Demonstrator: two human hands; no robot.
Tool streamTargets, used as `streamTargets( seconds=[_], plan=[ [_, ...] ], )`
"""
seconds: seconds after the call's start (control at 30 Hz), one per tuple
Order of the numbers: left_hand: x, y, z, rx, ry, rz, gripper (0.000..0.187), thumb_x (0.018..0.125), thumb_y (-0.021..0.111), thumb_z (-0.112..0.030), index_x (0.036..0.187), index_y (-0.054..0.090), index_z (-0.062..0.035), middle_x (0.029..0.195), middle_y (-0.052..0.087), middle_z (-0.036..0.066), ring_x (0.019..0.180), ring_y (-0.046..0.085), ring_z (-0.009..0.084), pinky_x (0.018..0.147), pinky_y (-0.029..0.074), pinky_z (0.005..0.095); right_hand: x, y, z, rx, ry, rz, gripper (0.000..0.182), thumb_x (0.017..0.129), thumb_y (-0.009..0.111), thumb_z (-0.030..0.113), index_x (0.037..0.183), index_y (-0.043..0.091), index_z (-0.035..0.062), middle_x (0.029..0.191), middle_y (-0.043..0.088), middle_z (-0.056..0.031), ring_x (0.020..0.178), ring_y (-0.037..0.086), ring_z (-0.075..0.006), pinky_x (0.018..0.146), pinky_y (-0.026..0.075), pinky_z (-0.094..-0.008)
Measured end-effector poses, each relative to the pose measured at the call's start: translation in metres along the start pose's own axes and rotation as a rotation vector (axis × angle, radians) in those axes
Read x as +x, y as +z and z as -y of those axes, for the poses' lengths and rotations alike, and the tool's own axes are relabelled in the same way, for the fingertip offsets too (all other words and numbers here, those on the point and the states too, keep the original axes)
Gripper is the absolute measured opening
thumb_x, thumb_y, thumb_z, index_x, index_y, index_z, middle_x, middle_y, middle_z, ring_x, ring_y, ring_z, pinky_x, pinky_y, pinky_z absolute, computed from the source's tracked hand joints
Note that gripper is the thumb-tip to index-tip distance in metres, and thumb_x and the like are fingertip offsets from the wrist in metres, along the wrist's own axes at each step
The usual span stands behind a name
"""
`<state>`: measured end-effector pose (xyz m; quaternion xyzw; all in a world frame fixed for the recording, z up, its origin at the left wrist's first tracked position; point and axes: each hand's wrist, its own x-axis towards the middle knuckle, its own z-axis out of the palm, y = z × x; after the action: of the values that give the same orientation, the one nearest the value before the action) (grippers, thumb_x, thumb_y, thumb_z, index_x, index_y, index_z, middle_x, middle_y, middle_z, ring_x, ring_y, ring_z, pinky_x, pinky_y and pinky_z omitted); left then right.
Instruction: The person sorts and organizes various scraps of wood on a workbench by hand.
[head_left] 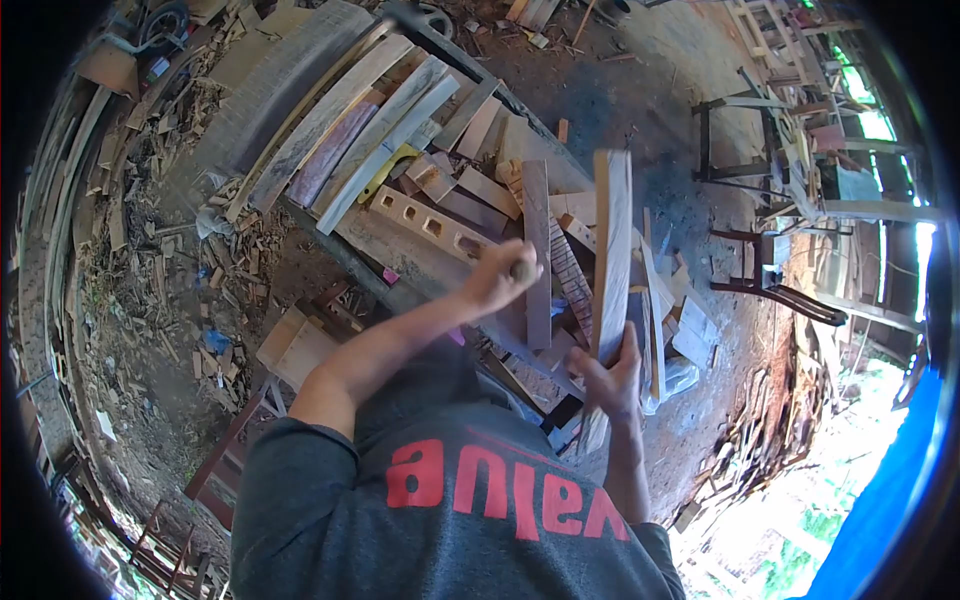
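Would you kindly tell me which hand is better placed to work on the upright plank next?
Probably the left hand: it is fisted around a short handle raised beside the plank, while the right hand is busy gripping the plank's lower end.

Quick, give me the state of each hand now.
Left hand: closed around a wooden handle.
Right hand: closed on an upright plank.
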<state>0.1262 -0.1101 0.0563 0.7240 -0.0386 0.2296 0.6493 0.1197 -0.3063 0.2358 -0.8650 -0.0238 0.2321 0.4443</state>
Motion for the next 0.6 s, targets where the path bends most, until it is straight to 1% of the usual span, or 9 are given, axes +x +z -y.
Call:
streamTargets(
  seconds=[0.07,0.17,0.23,0.27,0.3,0.37,0.47,0.57,0.6],
  plan=[
    [0.024,-0.014,-0.008,-0.068,-0.202,-0.014,0.028,0.084,0.071,-0.008,0.072,0.046,-0.0086,0.068,0.049,-0.001,0.061,0.044,0.0101,0.057,0.040,0.0302,0.002,-0.006,0.022,0.096,-0.045,0.025,0.046,0.073,0.076,0.011,0.111,0.051,0.0007,0.096,0.063,-0.0066,0.086,0.060,-0.0133,0.075,0.050,-0.0290],
    [0.042,-0.024,0.020,-0.133,-0.306,-0.036,0.023,0.084,0.072,-0.009,0.076,0.050,-0.0047,0.069,0.054,0.001,0.065,0.047,0.0099,0.064,0.044,0.0292,-0.001,-0.007,0.044,0.140,-0.087,0.040,0.052,0.072,0.077,0.013,0.114,0.050,0.0008,0.096,0.062,-0.0061,0.087,0.059,-0.0142,0.078,0.049,-0.0314],
    [0.047,-0.028,0.019,-0.157,-0.397,-0.030,0.022,0.083,0.072,-0.009,0.077,0.051,-0.0046,0.069,0.053,0.000,0.066,0.047,0.0091,0.064,0.044,0.0286,0.008,0.009,0.027,0.099,-0.125,0.059,0.052,0.071,0.078,0.016,0.112,0.050,0.0004,0.095,0.063,-0.0083,0.086,0.059,-0.0162,0.077,0.049,-0.0325],
    [0.049,-0.030,0.019,-0.180,-0.489,-0.025,0.022,0.083,0.073,-0.009,0.078,0.052,-0.0045,0.069,0.052,-0.001,0.066,0.046,0.0084,0.065,0.044,0.0280,0.019,0.018,0.010,-0.093,-0.074,0.088,0.053,0.071,0.079,0.021,0.110,0.049,-0.0012,0.091,0.064,-0.0142,0.084,0.062,-0.0204,0.075,0.050,-0.0347],
    [0.044,-0.023,0.036,-0.183,-0.486,-0.022,0.022,0.083,0.073,-0.009,0.078,0.052,-0.0045,0.069,0.052,-0.001,0.066,0.046,0.0084,0.065,0.044,0.0280,0.033,0.018,-0.007,-0.326,-0.065,0.236,0.054,0.071,0.080,0.024,0.107,0.049,-0.0021,0.087,0.065,-0.0203,0.080,0.065,-0.0249,0.074,0.051,-0.0372],
    [0.033,-0.006,0.087,-0.263,-0.333,-0.096,0.022,0.082,0.075,-0.010,0.080,0.054,-0.0044,0.070,0.050,-0.001,0.068,0.046,0.0078,0.065,0.044,0.0276,0.036,0.020,-0.011,-0.362,-0.134,0.165,0.053,0.071,0.079,0.026,0.104,0.048,-0.0020,0.081,0.065,-0.0217,0.073,0.065,-0.0278,0.070,0.051,-0.0390],
    [0.040,-0.027,0.030,-0.152,-0.409,-0.025,0.019,0.082,0.074,-0.009,0.083,0.055,-0.0040,0.071,0.053,0.000,0.068,0.048,0.0087,0.066,0.044,0.0282,0.020,0.021,0.019,-0.134,-0.139,0.033,0.053,0.072,0.079,0.029,0.103,0.048,-0.0012,0.079,0.064,-0.0213,0.070,0.066,-0.0300,0.067,0.051,-0.0406],
    [0.038,-0.026,0.022,-0.094,-0.364,-0.016,0.018,0.082,0.073,-0.007,0.084,0.056,-0.0039,0.070,0.055,0.000,0.067,0.047,0.0097,0.066,0.044,0.0285,0.021,0.039,-0.018,-0.093,-0.255,-0.021,0.052,0.073,0.078,0.030,0.101,0.047,-0.0008,0.074,0.063,-0.0218,0.068,0.066,-0.0349,0.064,0.051,-0.0431],
    [0.033,-0.023,0.019,-0.220,-0.342,-0.034,0.017,0.083,0.073,-0.008,0.084,0.056,-0.0036,0.070,0.057,0.002,0.068,0.050,0.0100,0.066,0.045,0.0292,0.028,0.037,-0.033,-0.345,-0.190,0.125,0.053,0.073,0.077,0.031,0.100,0.045,-0.0002,0.070,0.061,-0.0224,0.067,0.065,-0.0383,0.063,0.050,-0.0451]
  ],
)
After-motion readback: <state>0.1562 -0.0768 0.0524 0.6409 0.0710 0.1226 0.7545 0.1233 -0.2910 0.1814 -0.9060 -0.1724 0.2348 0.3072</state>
